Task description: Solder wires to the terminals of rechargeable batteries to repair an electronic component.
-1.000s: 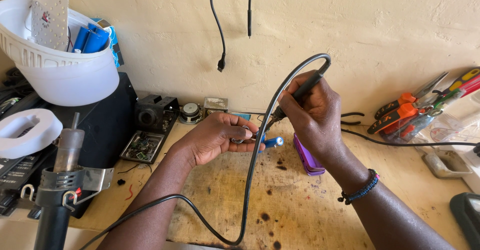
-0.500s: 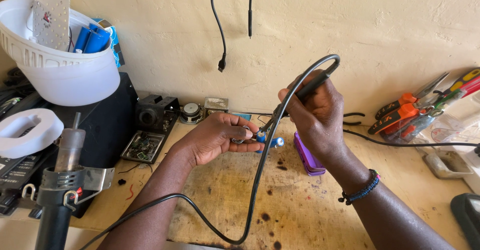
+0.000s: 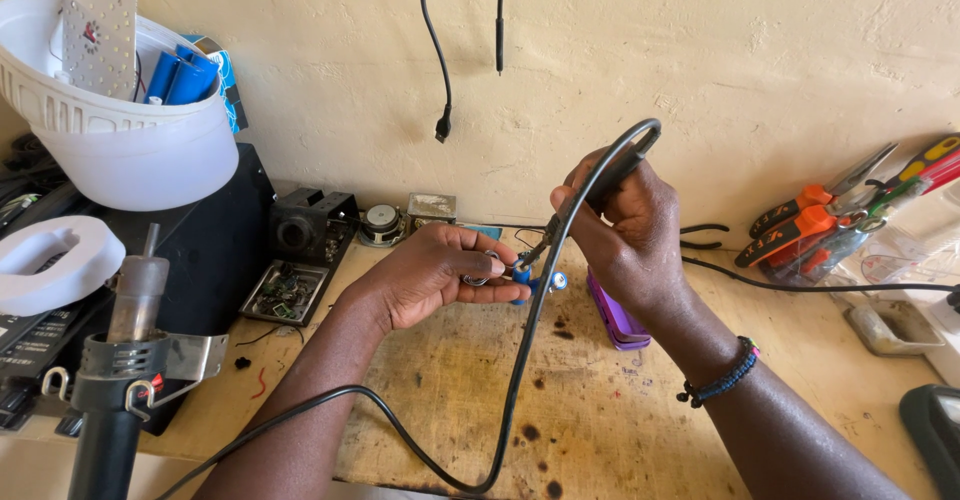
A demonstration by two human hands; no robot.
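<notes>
My right hand (image 3: 625,235) grips a black soldering iron (image 3: 600,192) like a pen, its tip pointing down-left. The iron's black cable (image 3: 520,360) loops over the hand, then down across the stained wooden bench (image 3: 600,400). My left hand (image 3: 430,275) pinches a small blue component with metal parts (image 3: 528,280) between thumb and fingers. The iron's tip meets that component, just above the bench. A black beaded bracelet (image 3: 718,380) circles my right wrist.
A purple flat object (image 3: 615,315) lies under my right hand. Orange-handled pliers and cutters (image 3: 830,210) rest at right. A white bucket with blue cells (image 3: 130,120) sits on a black box at left. A hot-air tool (image 3: 125,360) stands front left. Two cables (image 3: 440,60) hang on the wall.
My right hand has lifted and shifted slightly right, raising the cable loop. The iron tip stays at the blue component in my left hand.
</notes>
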